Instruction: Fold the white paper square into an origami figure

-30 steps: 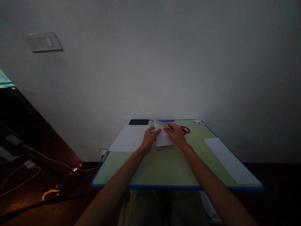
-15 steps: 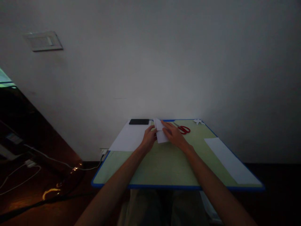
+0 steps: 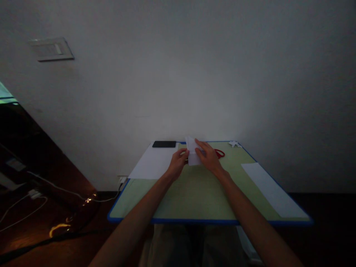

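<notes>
Between my hands, above the far middle of the table, is a folded piece of white paper [image 3: 194,158] with a crease across it and a pointed upper flap. My left hand [image 3: 178,162] pinches its left edge between thumb and fingers. On the other side my right hand [image 3: 208,155] grips the right part, fingers on the upper flap and thumb near the crease. Just behind the right hand lie red-handled scissors [image 3: 220,153], their blades hidden by the hand and paper.
The green table [image 3: 194,200] has a blue rim. A white sheet [image 3: 150,163] lies at the left with a black phone [image 3: 164,144] at its far edge. A white paper strip [image 3: 274,191] lies along the right; small paper pieces [image 3: 235,144] sit at the far right corner. The wall [image 3: 178,74] stands behind.
The paper has risen slightly and shifted right with both hands. My right hand now covers the scissors' blades, which showed before.
</notes>
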Tool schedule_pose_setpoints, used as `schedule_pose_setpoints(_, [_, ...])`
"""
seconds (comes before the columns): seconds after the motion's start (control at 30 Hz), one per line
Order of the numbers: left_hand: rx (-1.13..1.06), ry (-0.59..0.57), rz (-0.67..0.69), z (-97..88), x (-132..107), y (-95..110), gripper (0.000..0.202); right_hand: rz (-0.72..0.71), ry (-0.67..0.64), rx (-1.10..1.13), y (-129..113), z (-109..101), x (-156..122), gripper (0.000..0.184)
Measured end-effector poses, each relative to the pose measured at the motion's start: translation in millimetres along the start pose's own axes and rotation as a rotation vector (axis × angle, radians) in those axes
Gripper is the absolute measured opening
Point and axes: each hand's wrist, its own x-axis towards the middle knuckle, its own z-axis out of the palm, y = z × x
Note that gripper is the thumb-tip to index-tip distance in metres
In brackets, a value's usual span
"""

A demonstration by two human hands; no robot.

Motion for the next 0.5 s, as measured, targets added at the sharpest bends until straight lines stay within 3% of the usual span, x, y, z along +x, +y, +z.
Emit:
schedule_pose_setpoints(0.17, [0.020,0.036,0.057,-1.8,1.2,-1.3,0.054,-0.024,0.009,-0.009,-0.9,0.6,-1.1,0.049])
schedule_pose_setpoints(0.5, [0.041,-0.036,0.067,0.9,-0.5,2.4,0.061,-0.048,0.027,-0.024,-0.7,0.6,-1.5,0.049])
